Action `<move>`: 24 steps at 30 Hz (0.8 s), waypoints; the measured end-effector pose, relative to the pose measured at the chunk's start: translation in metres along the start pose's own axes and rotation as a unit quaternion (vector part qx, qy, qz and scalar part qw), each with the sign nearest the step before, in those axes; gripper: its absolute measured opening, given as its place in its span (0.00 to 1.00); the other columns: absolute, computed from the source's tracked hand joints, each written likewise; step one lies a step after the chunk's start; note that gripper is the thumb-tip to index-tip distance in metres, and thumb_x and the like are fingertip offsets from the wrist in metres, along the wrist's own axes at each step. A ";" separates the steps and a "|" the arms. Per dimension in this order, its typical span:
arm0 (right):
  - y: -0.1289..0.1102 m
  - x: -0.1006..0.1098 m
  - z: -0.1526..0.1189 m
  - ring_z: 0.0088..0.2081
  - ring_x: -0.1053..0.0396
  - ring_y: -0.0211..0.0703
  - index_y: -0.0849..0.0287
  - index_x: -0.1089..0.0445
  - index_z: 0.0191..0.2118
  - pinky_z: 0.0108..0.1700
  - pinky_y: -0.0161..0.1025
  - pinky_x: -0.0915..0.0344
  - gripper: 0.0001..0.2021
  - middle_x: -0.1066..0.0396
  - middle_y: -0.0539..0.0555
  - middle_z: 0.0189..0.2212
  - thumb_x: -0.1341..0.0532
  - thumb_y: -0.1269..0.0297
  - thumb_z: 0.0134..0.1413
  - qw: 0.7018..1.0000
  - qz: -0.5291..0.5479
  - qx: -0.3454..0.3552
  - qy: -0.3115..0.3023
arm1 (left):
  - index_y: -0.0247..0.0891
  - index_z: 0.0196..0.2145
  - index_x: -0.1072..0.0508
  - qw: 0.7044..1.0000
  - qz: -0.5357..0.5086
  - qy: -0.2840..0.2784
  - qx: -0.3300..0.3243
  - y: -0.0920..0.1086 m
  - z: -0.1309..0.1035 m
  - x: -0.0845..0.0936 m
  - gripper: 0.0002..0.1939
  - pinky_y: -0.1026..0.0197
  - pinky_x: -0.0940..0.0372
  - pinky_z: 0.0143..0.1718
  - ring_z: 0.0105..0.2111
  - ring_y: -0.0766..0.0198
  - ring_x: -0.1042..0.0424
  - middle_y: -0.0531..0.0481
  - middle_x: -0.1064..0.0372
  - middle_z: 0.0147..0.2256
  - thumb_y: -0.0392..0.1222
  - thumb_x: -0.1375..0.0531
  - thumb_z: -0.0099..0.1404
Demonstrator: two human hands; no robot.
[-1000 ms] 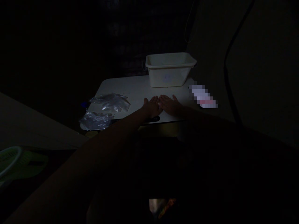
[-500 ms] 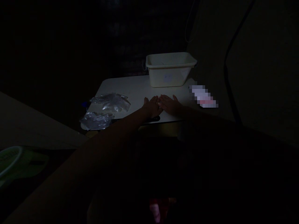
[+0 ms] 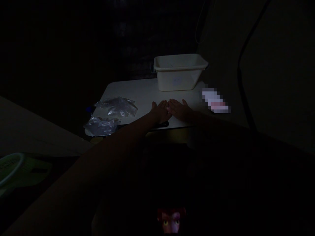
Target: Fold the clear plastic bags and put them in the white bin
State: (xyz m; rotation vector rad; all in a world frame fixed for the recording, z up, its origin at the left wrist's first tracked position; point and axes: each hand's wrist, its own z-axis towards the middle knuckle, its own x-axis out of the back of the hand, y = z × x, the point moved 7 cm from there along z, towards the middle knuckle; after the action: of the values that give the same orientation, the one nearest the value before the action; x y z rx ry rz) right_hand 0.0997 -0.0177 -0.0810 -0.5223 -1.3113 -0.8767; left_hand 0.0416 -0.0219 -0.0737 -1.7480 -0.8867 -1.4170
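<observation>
Both hands rest side by side over the front part of a white table (image 3: 142, 88), backs up. My left hand (image 3: 160, 112) lies flat with its thumb spread away and holds nothing. Its fingertips meet or nearly meet those of my right hand (image 3: 179, 109), which is flat too, thumb raised apart, and holds nothing visible. A dark handle-like object (image 3: 164, 124) lies at the table's front edge by my left wrist. Crumpled clear plastic bags (image 3: 120, 106) lie to the left, with another bag (image 3: 102, 126) at the front left corner. The picture is very dark.
A cream plastic tub (image 3: 179, 80) stands at the back of the table. A blurred-out pale item (image 3: 215, 101) is at the right edge. A green basket (image 3: 29, 172) is at the lower left. A dark cable (image 3: 239, 72) hangs along the right wall.
Both hands keep nearly the same place and pose. The view has shifted very slightly, and a lit red patch at the bottom now shows two yellow-green eye shapes.
</observation>
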 end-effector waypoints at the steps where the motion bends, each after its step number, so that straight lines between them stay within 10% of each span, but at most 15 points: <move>1: 0.001 0.001 0.000 0.54 0.55 0.48 0.65 0.48 0.51 0.47 0.60 0.56 0.22 0.51 0.63 0.53 0.65 0.61 0.55 1.000 0.002 -0.008 0.000 | 0.30 0.55 0.61 1.000 -0.001 0.001 0.000 0.000 0.000 0.000 0.30 0.43 0.62 0.48 0.55 0.55 0.64 0.38 0.65 0.56 0.50 0.65 0.58; 24: 0.003 0.008 0.003 0.53 0.53 0.46 0.67 0.48 0.51 0.49 0.58 0.58 0.24 0.50 0.63 0.52 0.64 0.58 0.54 0.999 0.015 -0.027 0.037 | 0.31 0.55 0.61 1.000 -0.004 0.004 0.002 0.000 0.000 0.000 0.30 0.44 0.63 0.48 0.55 0.54 0.65 0.40 0.65 0.56 0.51 0.66 0.59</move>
State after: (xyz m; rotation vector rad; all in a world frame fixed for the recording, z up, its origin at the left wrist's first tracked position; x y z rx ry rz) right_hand 0.1003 -0.0154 -0.0722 -0.5459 -1.2131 -0.8995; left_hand 0.0411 -0.0220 -0.0736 -1.7351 -0.8926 -1.4256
